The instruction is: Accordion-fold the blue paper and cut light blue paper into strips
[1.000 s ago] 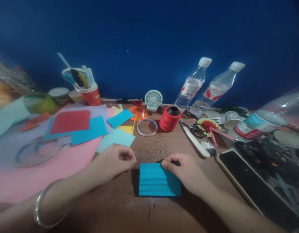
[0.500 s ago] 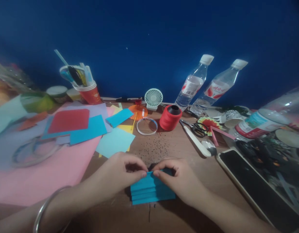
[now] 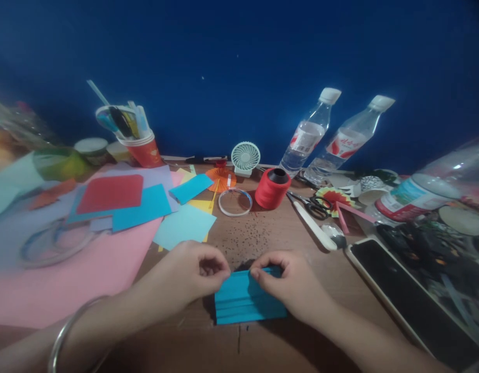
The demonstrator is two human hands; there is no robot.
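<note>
A blue pleated paper (image 3: 243,303) lies on the brown table near its front, with several folds running across it. My right hand (image 3: 288,280) pinches the paper's far edge between thumb and forefinger, its other fingers curled. At the paper's far left corner is my left hand (image 3: 204,272), thumb and forefinger pressed together; whether the corner is between them cannot be made out. A silver bangle circles my left wrist.
Coloured sheets (image 3: 146,207) spread over the left side. Behind stand a red thread spool (image 3: 271,192), a small fan (image 3: 245,158) and bottles (image 3: 307,137). Scissors (image 3: 317,207), a white-handled knife (image 3: 315,226) and a phone (image 3: 403,295) lie right.
My hands have moved a little apart, the left one leftward. The blue paper has shifted slightly to the right and lies flatter.
</note>
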